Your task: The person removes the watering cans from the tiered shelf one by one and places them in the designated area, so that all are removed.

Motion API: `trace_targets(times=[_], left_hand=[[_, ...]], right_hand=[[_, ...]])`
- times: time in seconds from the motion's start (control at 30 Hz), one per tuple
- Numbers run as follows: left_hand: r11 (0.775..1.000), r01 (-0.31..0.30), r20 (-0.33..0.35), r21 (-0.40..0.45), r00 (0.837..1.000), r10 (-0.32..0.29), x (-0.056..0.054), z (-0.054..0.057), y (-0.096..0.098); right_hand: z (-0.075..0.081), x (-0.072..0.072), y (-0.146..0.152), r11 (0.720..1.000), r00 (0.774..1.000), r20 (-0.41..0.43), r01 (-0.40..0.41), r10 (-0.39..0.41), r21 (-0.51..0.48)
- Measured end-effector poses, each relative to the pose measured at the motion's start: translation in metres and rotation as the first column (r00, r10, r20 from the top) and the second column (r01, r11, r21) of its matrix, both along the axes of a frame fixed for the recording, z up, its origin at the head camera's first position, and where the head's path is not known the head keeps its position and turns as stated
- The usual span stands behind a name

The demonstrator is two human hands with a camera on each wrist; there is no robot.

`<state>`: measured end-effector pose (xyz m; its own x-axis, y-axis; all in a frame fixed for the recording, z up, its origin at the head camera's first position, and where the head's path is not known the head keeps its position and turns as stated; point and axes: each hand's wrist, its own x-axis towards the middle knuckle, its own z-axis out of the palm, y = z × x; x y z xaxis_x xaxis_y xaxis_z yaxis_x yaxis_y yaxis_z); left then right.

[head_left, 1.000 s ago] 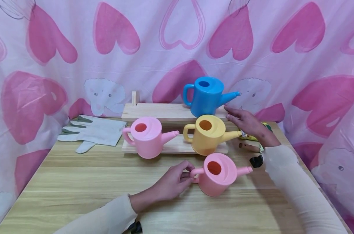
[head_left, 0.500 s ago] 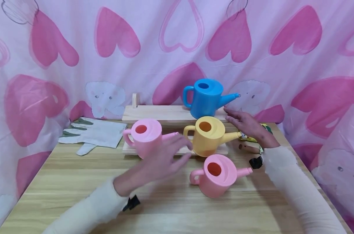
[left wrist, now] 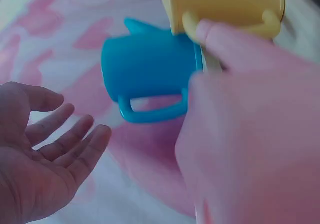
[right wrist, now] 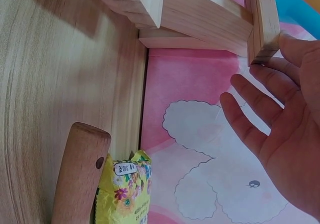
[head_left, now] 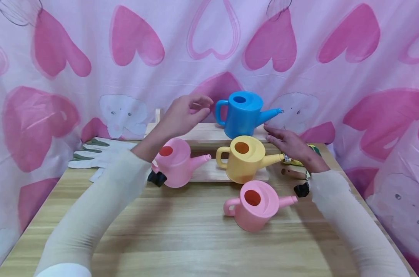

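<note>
My left hand (head_left: 186, 115) is raised over the left part of the two-tier wooden stand (head_left: 195, 132), fingers loosely bent and holding nothing. Its fingertips are just left of the handle of the blue watering can (head_left: 244, 117), which stands on the upper board. My right hand (head_left: 289, 144) pinches the right end of that board between thumb and index finger, its other fingers (right wrist: 255, 102) extended. On the lower board are a light pink watering can (head_left: 178, 165), partly hidden by my left forearm, and a yellow watering can (head_left: 245, 163). A darker pink watering can (head_left: 256, 209) stands on the table in front.
White-and-green gloves (head_left: 88, 154) lie at the table's back left, partly behind my left sleeve. Beside my right wrist are a yellow packet (right wrist: 125, 189) and a wooden handle (right wrist: 80, 174). A pink heart-patterned curtain (head_left: 136, 77) hangs behind and around the table (head_left: 181, 238).
My left hand has let go of the darker pink watering can's handle and moved up and away, past the light pink can, toward the blue one. My right hand stays at the board's end.
</note>
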<state>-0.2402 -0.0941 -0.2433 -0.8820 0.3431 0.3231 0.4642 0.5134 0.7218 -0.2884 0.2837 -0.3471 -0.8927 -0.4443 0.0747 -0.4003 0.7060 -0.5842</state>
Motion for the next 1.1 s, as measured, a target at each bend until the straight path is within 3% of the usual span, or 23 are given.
trace_targets(times=[0.17, 0.43, 0.57, 0.77, 1.1], left_hand=[[1.0, -0.019, 0.109, -0.01, 0.994, 0.02, -0.023, 0.001, 0.006], [0.997, 0.029, 0.186, -0.066, 0.983, -0.016, -0.039, 0.0, 0.029], [0.994, 0.043, 0.214, -0.098, 0.977, -0.022, -0.041, -0.001, 0.037], [0.997, 0.03, 0.237, -0.073, 0.972, -0.012, -0.038, -0.005, 0.043], [0.997, 0.001, 0.215, -0.081, 0.976, 0.017, -0.039, -0.011, 0.044]], right_hand=[[0.002, 0.0, 0.001, 1.0, 1.0, 0.009, -0.008, 0.008, 0.002], [0.001, 0.001, 0.002, 1.0, 1.0, 0.008, 0.0, 0.0, 0.0], [0.0, 0.002, 0.002, 1.0, 1.0, 0.015, 0.007, -0.007, -0.003], [-0.001, 0.001, 0.002, 1.0, 1.0, 0.016, 0.009, -0.009, -0.002], [-0.002, -0.001, 0.003, 1.0, 1.0, 0.015, -0.001, 0.001, 0.006]])
